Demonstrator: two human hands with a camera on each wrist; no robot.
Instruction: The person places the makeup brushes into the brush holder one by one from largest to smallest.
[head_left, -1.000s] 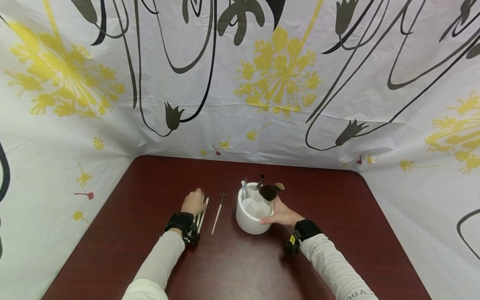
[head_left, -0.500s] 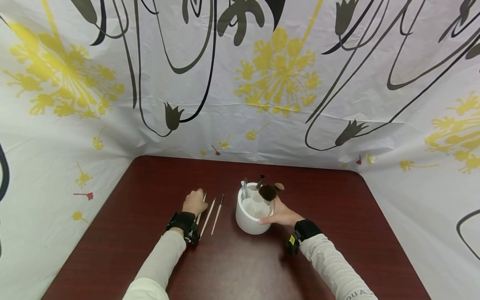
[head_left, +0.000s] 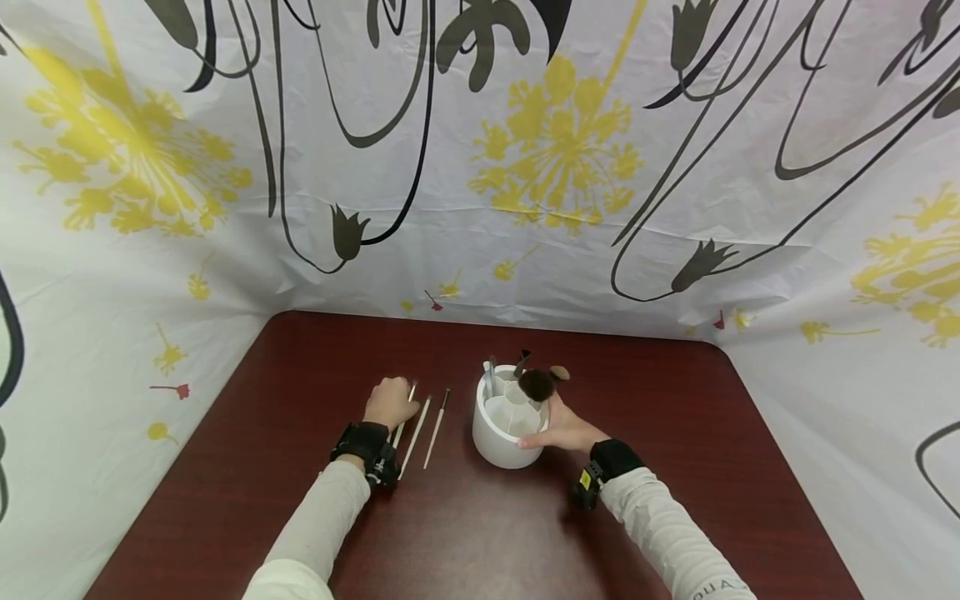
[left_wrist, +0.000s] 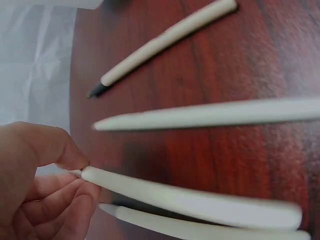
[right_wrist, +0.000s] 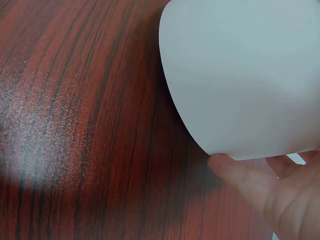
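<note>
My left hand [head_left: 390,403] pinches the thin end of a pale-handled makeup brush [left_wrist: 195,200] between thumb and fingers, low over the table. Just beside it in the left wrist view lies a second brush [left_wrist: 170,223] with a grey tip. To the right of this hand, a white brush [head_left: 415,438] and a brush with a dark tip [head_left: 437,432] lie side by side, apart from each other. My right hand [head_left: 566,428] grips the right side of a white round brush holder [head_left: 495,447], its thumb against the front wall [right_wrist: 240,100].
The holder has several compartments; a fluffy dark brush [head_left: 536,385], a tan-headed brush [head_left: 559,373] and slim grey-blue items [head_left: 489,379] stand in it. All rests on a dark red wooden table [head_left: 645,375]. A patterned white cloth [head_left: 450,192] hangs behind and at the sides.
The white brush that was bunched by my left hand now lies separate to its right. My left hand has shifted very slightly; my right hand and the holder stay put.
</note>
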